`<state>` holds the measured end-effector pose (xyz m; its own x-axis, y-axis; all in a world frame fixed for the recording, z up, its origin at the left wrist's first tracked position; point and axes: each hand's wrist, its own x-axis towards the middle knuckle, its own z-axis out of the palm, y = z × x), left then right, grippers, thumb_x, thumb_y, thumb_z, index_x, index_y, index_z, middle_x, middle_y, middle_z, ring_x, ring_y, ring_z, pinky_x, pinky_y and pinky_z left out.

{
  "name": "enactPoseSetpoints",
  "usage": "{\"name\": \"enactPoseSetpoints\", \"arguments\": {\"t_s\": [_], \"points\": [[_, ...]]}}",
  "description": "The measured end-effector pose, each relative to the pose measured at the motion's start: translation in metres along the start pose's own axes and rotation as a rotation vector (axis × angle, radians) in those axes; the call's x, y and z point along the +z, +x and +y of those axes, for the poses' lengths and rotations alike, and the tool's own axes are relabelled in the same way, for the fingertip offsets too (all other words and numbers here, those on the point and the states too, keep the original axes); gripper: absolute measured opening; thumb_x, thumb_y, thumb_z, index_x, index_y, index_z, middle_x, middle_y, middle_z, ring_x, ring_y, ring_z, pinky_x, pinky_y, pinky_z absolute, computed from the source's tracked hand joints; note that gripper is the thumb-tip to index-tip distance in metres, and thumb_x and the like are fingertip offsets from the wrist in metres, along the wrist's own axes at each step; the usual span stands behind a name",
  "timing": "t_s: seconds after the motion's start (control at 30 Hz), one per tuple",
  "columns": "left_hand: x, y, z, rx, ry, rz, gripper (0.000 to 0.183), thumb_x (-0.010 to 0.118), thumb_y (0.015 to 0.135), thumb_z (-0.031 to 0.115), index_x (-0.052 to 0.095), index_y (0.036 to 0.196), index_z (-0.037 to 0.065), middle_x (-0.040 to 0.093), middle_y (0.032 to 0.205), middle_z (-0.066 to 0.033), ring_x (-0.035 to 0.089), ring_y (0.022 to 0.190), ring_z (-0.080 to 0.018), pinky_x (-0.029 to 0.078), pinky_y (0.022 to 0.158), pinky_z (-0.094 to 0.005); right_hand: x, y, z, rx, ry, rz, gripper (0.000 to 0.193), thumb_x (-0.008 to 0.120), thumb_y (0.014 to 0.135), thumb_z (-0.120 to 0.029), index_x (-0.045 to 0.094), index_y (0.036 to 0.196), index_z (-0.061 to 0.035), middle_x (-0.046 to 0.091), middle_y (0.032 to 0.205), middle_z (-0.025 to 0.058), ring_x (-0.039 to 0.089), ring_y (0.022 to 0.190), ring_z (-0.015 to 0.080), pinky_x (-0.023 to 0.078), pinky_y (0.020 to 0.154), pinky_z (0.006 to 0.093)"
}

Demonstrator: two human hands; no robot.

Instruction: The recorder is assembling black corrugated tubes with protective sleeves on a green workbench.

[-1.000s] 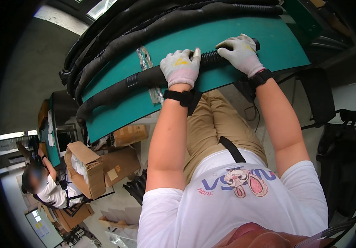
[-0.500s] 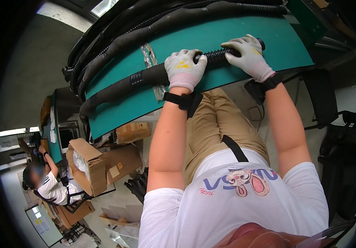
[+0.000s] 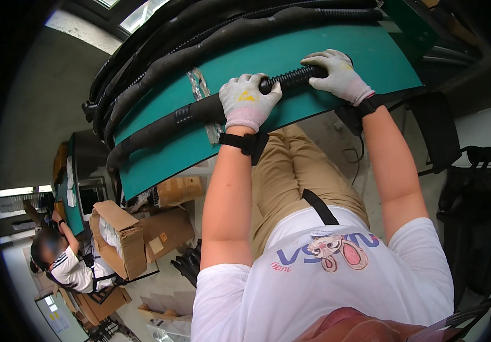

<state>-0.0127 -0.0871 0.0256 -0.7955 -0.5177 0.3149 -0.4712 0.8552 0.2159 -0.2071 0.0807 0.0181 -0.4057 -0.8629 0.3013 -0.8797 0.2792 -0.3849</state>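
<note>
The left hand [image 3: 248, 101], in a pale knit glove, is wrapped over a thick black sleeve [image 3: 203, 110], its fingers on top and its thumb pointing right; a dark rounded edge beside that thumb looks like the sleeve's mouth. Between the two hands runs the black corrugated hose [image 3: 295, 78], and the right hand [image 3: 339, 75] is curled around it near its tip, thumb on the near side. Compared with a second ago, the hands stand slightly farther apart: the right hand has shifted toward the tip, now almost covering it, and more bare ribbing shows beside the left thumb. That seems to give a firm grip at each end of the exposed stretch, with the sleeve steadied on the left. From the left hand, the sleeve trails leftward over the green tabletop [image 3: 280, 48], crossing a crinkled clear plastic strip [image 3: 199, 84] just beside that hand. Beyond both hands, along the far edge, lies a bundle of black hoses [image 3: 200, 43].
</note>
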Motion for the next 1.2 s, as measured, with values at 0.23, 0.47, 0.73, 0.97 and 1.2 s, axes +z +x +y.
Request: {"name": "enactPoseSetpoints", "arguments": {"t_s": [0.23,0.47,0.73,0.97,1.2], "points": [[-0.004,-0.001,0.002,-0.007,0.042,-0.048,0.048,0.068,0.084,0.057,0.079,0.116,0.023,0.075,0.117,-0.0062,0.066,0.115,-0.0288,0.046,0.102,-0.0427,0.005,0.017,-0.008,0.182,0.0,0.014,0.038,0.066,0.087,-0.044,0.081,0.11,-0.0174,0.074,0.123,0.0015,0.059,0.125,0.0242,0.037,0.115,0.0426],[-0.003,0.005,0.002,-0.045,-0.004,-0.048,0.045,0.066,0.088,0.057,0.081,0.111,0.021,0.076,0.111,-0.0068,0.067,0.111,-0.0296,0.047,0.098,-0.0444,0.01,0.015,-0.003,0.148,-0.1,0.127,0.04,0.062,0.093,-0.049,0.081,0.109,-0.0172,0.072,0.127,0.0035,0.058,0.128,0.0259,0.037,0.117,0.0446],[-0.007,0.025,0.016,-0.208,0.13,-0.196,0.058,0.047,0.098,0.064,0.08,0.117,0.019,0.076,0.116,-0.009,0.068,0.114,-0.0306,0.048,0.099,-0.0433,0.006,-0.008,0.007,0.051,-0.206,0.057,0.055,0.069,0.084,-0.041,0.067,0.137,-0.0234,0.061,0.145,0.0073,0.047,0.142,0.0307,0.023,0.129,0.0489],[-0.011,0.036,0.012,-0.223,0.137,-0.359,0.062,0.036,0.104,0.063,0.077,0.122,0.019,0.075,0.124,-0.0116,0.069,0.116,-0.0327,0.05,0.098,-0.045,-0.013,-0.004,0.026,0.145,-0.012,0.002,0.065,0.074,0.079,-0.041,0.063,0.14,-0.019,0.056,0.147,0.0101,0.046,0.141,0.0337,0.036,0.121,0.0463],[-0.003,0.028,0.01,-0.175,0.169,-0.225,0.063,0.037,0.105,0.063,0.076,0.12,0.017,0.073,0.119,-0.0129,0.069,0.112,-0.0339,0.051,0.096,-0.0458,-0.008,-0.002,0.033,0.101,0.002,0.011,0.061,0.073,0.08,-0.043,0.066,0.136,-0.0183,0.06,0.138,0.0097,0.05,0.134,0.0341,0.039,0.118,0.0449]]}}
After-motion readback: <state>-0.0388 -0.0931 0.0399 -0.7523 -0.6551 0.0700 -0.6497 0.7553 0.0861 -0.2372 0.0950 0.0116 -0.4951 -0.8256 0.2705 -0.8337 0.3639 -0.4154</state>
